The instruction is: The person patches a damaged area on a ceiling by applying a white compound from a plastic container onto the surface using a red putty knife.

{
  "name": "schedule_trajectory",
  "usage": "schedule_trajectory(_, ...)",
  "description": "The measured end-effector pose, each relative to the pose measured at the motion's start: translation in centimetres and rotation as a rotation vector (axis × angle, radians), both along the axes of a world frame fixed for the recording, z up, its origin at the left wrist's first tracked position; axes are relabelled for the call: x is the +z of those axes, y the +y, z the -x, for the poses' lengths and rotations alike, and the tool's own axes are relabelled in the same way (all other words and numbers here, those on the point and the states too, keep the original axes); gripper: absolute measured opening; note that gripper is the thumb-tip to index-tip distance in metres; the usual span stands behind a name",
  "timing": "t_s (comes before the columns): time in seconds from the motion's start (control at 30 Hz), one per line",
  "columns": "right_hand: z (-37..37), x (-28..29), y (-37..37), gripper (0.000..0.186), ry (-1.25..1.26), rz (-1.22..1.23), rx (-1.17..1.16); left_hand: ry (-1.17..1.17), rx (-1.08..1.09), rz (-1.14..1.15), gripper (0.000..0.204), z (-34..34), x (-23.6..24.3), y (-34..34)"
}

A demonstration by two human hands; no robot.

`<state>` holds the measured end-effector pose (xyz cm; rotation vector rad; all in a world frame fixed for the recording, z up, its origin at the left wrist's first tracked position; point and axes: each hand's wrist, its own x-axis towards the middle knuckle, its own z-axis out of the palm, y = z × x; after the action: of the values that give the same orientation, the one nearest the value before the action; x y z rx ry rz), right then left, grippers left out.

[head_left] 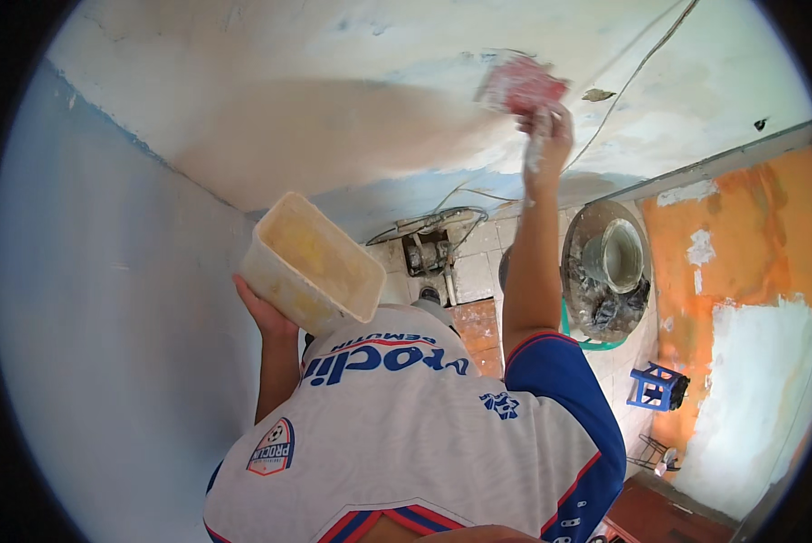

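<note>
A pale plastered wall [334, 136] is seen above and beyond the fingers of both hands, with a broad tan smear spread across it to the left of the right hand's fingers. A blue wall [89, 299] is seen to the left of the left hand's fingers, and an orange wall [741, 244] with white patches well to the right of the right forearm. A tiled floor [474, 271] is seen below the right hand's fingers, between the two raised arms.

A cream plastic tub [311, 262] is carried by the left hand [263, 312]. It is tilted, its open mouth is turned up and to the right, and yellowish stains are seen inside. It is cupped from below by the palm; the fingers are closed on its underside and mostly hidden behind it.

A dirty bucket [610, 267] is laid on its side on the floor, well below and just right of the right hand's fingers. A small blue stool [655, 385] is stood further below, near the orange wall.

A red float [522, 86] is pressed against the plastered wall just above the right hand [546, 136]. Its handle is gripped by tightly curled fingers [542, 118], which are smeared white. The float is blurred.
</note>
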<state>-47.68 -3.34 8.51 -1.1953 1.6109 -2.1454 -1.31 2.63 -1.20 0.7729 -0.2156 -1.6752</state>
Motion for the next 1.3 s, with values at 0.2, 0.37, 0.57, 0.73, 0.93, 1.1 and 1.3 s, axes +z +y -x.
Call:
schedule_trajectory(0.2, -0.3, 1.6, 2.3, 0.015, 0.134, 0.089, -0.005, -0.026, 0.020, 0.008, 0.075, 0.1, 1.0, -0.3)
schedule_trajectory(0.37, 0.7, 1.7, -0.3, 0.014, 0.113, -0.023, -0.045, -0.024, 0.024, -0.017, 0.075, -0.2, 1.7, -1.0)
schedule_trajectory(0.57, 0.6, 2.7, 1.9, 0.012, 0.142, 0.075, 0.045, 0.003, 0.016, 0.071, 0.078, -0.7, 0.9, -0.8)
schedule_trajectory(0.73, 2.2, 1.8, 0.7, 0.014, 0.119, 0.016, -0.117, -0.045, 0.024, -0.005, 0.078, -1.3, 0.5, -0.4)
schedule_trajectory(0.93, 0.6, 1.6, 3.1, 0.012, 0.224, 0.051, -0.085, 0.009, 0.002, 0.015, 0.078, -1.4, 1.2, 0.4)
schedule_trajectory(1.1, 2.5, 1.5, 2.1, 0.013, 0.152, -0.029, -0.227, -0.062, 0.018, -0.008, 0.078, -1.4, 2.3, 0.9)
schedule_trajectory(1.3, 1.8, 1.4, 3.4, 0.012, 0.254, 0.042, -0.058, -0.011, 0.038, -0.005, 0.077, -2.2, 1.9, 1.5)
